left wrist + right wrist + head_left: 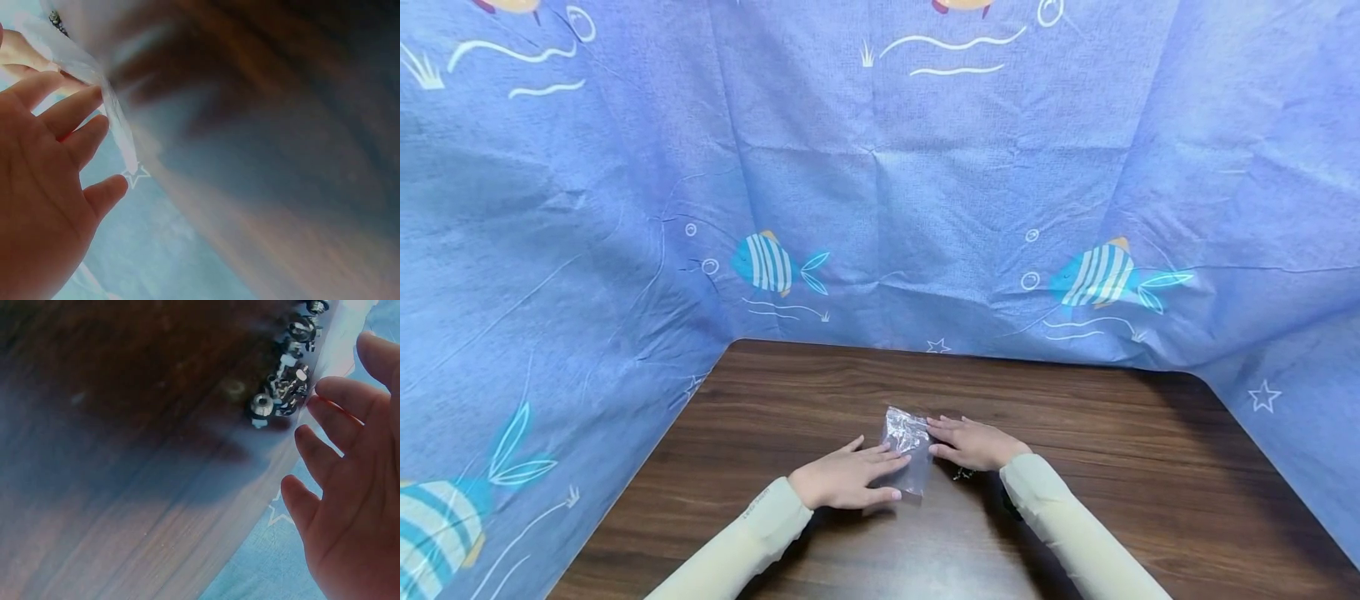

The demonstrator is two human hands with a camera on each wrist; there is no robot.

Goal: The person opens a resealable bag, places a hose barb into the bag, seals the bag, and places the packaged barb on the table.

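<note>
A clear plastic bag point(916, 467) lies flat on the dark wooden table. My left hand point(850, 477) reaches over its left side with fingers extended; the fingertips appear to rest on the bag. At the bag's upper right edge is my right hand point(973, 442), its fingers straight and palm down, the fingertips by the plastic. Small shiny metal parts point(284, 390) lie in a cluster beside the right hand, mostly hidden by it in the head view. The left wrist view shows the bag point(119, 128) edge-on beyond the left fingertips. Whether the bag contains anything cannot be told.
The wooden table point(820, 383) has rounded far corners. A blue cloth curtain point(940, 208) with fish prints hangs behind it and along both sides. Light sleeves cover both forearms.
</note>
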